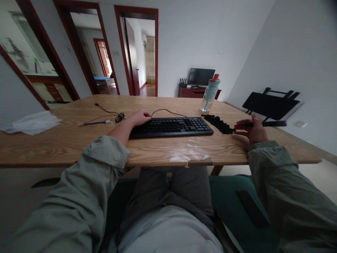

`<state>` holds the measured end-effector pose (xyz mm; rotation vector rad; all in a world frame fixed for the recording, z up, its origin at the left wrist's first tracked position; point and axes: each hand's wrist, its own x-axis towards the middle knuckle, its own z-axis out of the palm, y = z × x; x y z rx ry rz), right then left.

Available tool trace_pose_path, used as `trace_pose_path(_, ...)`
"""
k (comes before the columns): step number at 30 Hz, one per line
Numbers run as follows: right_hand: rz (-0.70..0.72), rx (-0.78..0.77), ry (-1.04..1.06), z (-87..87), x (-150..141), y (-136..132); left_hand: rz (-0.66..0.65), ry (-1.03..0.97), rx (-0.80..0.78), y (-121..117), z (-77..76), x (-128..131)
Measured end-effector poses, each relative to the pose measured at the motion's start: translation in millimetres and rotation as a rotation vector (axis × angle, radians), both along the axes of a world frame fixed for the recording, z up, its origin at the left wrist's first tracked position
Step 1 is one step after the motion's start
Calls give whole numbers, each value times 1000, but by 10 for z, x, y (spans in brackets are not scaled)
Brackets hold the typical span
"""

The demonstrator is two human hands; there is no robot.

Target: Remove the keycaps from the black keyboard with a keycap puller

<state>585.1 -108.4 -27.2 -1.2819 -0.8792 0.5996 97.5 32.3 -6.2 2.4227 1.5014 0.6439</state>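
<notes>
A black keyboard point(172, 126) lies on the wooden table point(79, 140) in front of me. My left hand point(139, 117) rests on its left end, fingers curled down onto the keys. Right of the keyboard lies a patch of several loose black keycaps point(218, 123). My right hand point(250, 130) sits just right of them, closed around a long black tool point(271, 123) that points to the right. The keyboard's cable point(168, 111) loops behind it.
A clear water bottle with a teal and red cap point(210, 93) stands behind the keycaps. A blue pen point(97, 122) and a coiled black cord point(119, 116) lie left of the keyboard, white cloth point(31, 123) at far left. A black folding chair point(271, 103) leans against the right wall.
</notes>
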Motion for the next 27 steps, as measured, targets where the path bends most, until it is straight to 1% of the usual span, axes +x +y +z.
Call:
trace_pose_path(3,-35,31,-139,15,-50,-13,30,13,-24,52,33,-163)
trace_pose_path(6,6,67,-236,110,-275,6,73,23,-35,115,19,-369)
trace_pose_path(9,170,67,-262,297,-730,116,92,42,-45,159,-28,-472)
trace_pose_path(10,261,59,-289,366,-919,180,101,52,-41,164,-39,-470)
trace_pose_path(12,370,77,-358,483,-1314,341,126,76,-31,153,-47,-424)
trace_pose_path(14,499,106,-417,543,-1687,517,147,104,-25,116,-32,-351)
trace_pose_path(16,626,93,-440,534,-1999,672,144,134,-25,65,-8,-287)
trace_pose_path(19,725,19,-503,426,-2319,822,148,165,-25,-1,16,-233)
trace_pose_path(22,702,34,-567,293,-2480,899,171,188,-21,-25,22,-202)
trace_pose_path(25,630,69,-585,201,-2531,979,178,186,-30,-38,40,-139)
trace_pose_path(27,578,82,-620,168,-2535,1039,152,139,-20,-67,70,-61)
